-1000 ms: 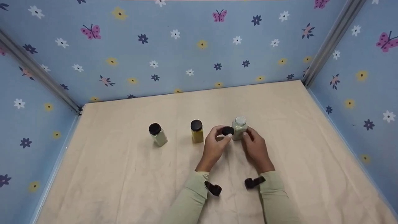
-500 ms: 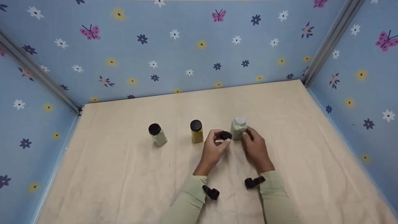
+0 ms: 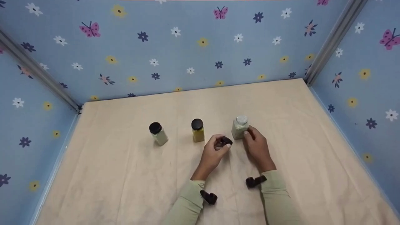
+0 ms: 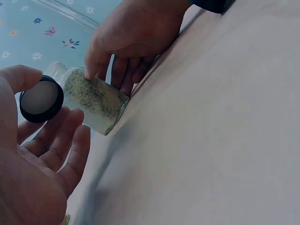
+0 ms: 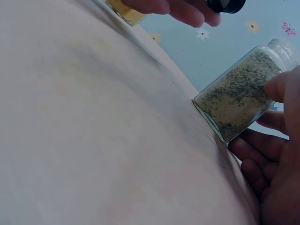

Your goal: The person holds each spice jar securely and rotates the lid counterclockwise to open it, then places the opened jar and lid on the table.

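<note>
The creased cloth [image 3: 93, 175] could be the first cause of trouble: if it were dragged, the uncapped jar [image 3: 239, 129] standing upright on it, rightmost of the three, might tip and spill its speckled contents. The right hand [image 3: 257, 148] holds that jar with its thumb on the side and its fingers bent behind — a light-looking grip, I judge, that a sideways knock could turn. The left hand [image 3: 212, 153], partly curled, pinches the black lid [image 3: 226, 142] at its edge, just beside the jar and apart from it, its other fingers loosely bent; a wide swing that way could topple the yellow jar [image 3: 198, 134] near its knuckles, and a slack pinch could let the lid drop. As for what is hidden, the frame edge cuts off part of the left hand in its own wrist view, and only a corner of the yellow jar enters the right wrist view. The jar's glass covers some right fingertips, and the lid masks whatever finger backs it. Smallest of all, the jar's mouth shows pale from above — whether that is a seal, an insert or bare glass, I cannot tell.
</note>
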`<state>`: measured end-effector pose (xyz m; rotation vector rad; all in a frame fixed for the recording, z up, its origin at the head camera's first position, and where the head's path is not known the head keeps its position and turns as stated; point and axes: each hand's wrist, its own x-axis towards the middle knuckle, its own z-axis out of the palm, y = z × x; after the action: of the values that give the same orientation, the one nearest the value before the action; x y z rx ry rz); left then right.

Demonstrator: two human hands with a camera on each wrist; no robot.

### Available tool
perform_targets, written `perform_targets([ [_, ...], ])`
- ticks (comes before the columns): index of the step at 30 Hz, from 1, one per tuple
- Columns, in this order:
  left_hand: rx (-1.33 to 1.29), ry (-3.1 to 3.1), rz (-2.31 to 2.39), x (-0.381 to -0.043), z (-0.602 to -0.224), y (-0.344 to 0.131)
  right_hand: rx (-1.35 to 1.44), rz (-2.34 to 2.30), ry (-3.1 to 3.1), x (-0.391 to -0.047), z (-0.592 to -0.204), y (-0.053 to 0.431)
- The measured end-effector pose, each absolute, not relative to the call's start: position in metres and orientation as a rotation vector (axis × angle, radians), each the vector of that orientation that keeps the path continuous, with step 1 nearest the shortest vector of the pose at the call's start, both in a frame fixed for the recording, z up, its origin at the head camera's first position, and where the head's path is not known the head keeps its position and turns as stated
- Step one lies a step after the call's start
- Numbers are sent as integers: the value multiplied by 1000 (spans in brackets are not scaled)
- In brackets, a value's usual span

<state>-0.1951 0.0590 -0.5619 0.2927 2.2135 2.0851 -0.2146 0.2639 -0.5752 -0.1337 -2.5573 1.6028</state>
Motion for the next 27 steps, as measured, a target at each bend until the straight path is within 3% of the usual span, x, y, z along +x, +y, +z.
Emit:
perform_targets([
  [27,444,2316,1883,-184,-573,53,-155,1581,-2570,-215,-575,264],
])
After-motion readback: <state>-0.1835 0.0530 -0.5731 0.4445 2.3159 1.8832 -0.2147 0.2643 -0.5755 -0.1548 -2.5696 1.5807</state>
